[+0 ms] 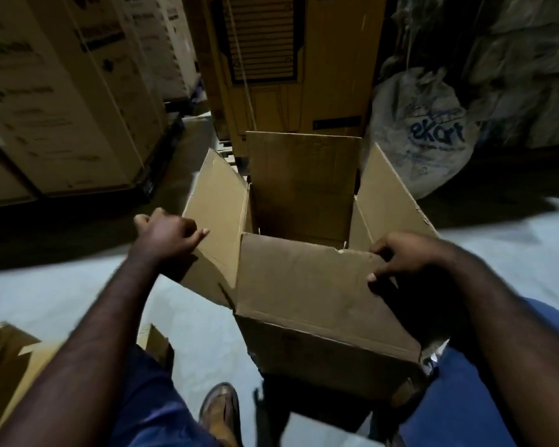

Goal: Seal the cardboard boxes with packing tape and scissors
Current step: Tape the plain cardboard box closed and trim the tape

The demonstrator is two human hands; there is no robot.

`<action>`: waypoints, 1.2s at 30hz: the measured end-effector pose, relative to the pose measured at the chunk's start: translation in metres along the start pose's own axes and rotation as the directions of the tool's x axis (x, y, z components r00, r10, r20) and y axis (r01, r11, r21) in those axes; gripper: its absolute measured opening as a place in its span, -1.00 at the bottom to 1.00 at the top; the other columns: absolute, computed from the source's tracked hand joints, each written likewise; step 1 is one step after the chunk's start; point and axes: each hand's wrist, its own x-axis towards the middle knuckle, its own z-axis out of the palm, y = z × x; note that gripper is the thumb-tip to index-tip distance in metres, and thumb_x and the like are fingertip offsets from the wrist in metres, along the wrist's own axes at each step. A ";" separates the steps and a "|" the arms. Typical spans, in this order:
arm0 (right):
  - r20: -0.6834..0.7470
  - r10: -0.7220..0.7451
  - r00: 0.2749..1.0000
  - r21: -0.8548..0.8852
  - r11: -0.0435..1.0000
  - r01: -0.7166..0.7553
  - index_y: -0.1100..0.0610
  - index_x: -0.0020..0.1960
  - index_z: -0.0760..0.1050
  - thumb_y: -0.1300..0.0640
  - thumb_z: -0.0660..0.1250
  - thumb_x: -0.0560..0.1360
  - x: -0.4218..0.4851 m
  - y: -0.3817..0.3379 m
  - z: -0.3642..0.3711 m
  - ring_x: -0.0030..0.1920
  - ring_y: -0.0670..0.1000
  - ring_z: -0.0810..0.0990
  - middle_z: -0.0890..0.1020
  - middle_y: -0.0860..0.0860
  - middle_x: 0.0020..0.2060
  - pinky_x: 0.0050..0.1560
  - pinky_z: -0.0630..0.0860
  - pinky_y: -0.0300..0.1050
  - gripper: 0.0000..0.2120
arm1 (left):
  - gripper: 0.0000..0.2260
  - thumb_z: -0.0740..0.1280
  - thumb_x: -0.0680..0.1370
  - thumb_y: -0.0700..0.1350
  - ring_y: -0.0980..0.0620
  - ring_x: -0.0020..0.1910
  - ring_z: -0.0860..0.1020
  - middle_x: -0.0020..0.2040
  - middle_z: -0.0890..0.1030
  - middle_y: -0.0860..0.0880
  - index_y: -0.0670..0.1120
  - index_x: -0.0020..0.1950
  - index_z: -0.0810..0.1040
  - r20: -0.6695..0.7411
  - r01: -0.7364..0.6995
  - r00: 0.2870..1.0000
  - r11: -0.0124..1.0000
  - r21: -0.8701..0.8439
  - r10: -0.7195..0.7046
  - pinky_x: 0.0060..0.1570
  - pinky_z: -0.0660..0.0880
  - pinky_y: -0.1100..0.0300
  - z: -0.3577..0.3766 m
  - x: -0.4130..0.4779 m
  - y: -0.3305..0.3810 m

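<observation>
Between the person's knees, an open cardboard box [323, 346] stands with its flaps up.
It is probably light, with stiff walls and flaps that bend at the creases, so grip the flap edges. The left hand [167, 235] grips the left flap [220, 217]; the right hand [400, 259] pinches the near flap [304, 285].

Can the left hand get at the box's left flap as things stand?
Probably yes: the left hand is beside the left flap, a fingertip at its edge, nothing between them. The right hand grips the near flap.
</observation>
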 end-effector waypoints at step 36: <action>-0.605 0.055 0.795 -0.213 0.950 -0.228 0.00 0.66 -0.11 -0.03 0.53 0.45 0.309 -0.011 -0.142 0.58 0.27 0.11 0.23 0.17 0.57 0.50 -0.01 0.48 0.04 | -0.48 0.36 0.57 0.12 -0.17 0.42 0.36 0.47 0.34 -0.17 -0.02 0.48 0.34 -0.068 0.143 0.982 0.927 -0.348 -0.177 0.39 0.41 -0.09 0.064 0.088 0.120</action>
